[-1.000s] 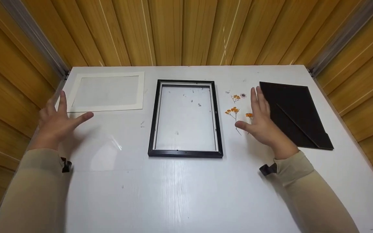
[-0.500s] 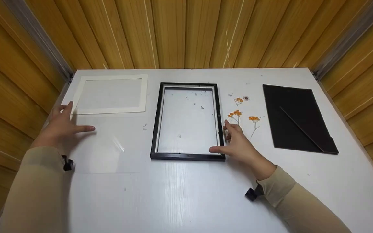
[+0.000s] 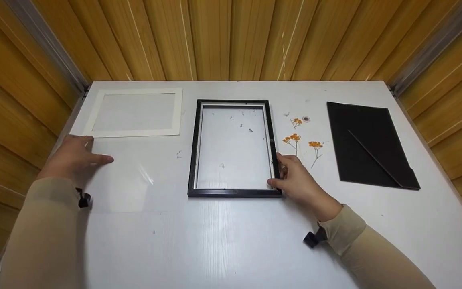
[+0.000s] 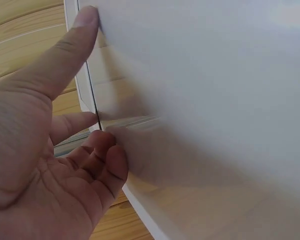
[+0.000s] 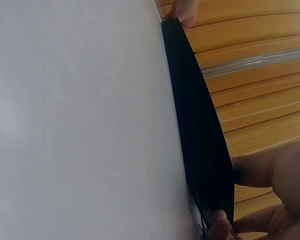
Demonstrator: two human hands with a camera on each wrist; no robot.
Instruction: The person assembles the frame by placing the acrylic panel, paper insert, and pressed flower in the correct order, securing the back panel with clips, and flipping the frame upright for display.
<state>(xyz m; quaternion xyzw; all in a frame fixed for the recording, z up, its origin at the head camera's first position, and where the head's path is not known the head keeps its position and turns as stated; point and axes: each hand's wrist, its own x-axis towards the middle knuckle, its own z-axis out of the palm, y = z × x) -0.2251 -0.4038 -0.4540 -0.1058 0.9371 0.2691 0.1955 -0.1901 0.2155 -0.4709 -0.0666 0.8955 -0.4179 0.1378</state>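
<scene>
In the head view, my right hand point(image 3: 297, 180) grips the lower right side of a black picture frame point(image 3: 235, 193), thumb over the inner edge and fingers against the outer side. The right wrist view shows the frame's dark side point(image 5: 197, 115) with fingertips point(image 5: 220, 225) on it. My left hand point(image 3: 70, 156) lies at the left edge of a clear sheet point(image 3: 130, 192), thumb stretched out. In the left wrist view the thumb point(image 4: 65, 60) is straight and the other fingers bend loosely near an edge; any hold on the sheet cannot be made out.
A white mat border point(image 3: 136, 133) lies at the back left. Orange dried flower sprigs point(image 3: 293, 137) and a small round flower point(image 3: 306, 119) lie right of the frame. Further right is a black backing board point(image 3: 371, 144) with a stand leg. Wood-patterned walls point(image 3: 215, 40) enclose the white table point(image 3: 215, 249).
My right hand has come from beside the backing board to the frame and taken hold of its side. The frame's near end has shifted slightly. My left hand has lowered to the table.
</scene>
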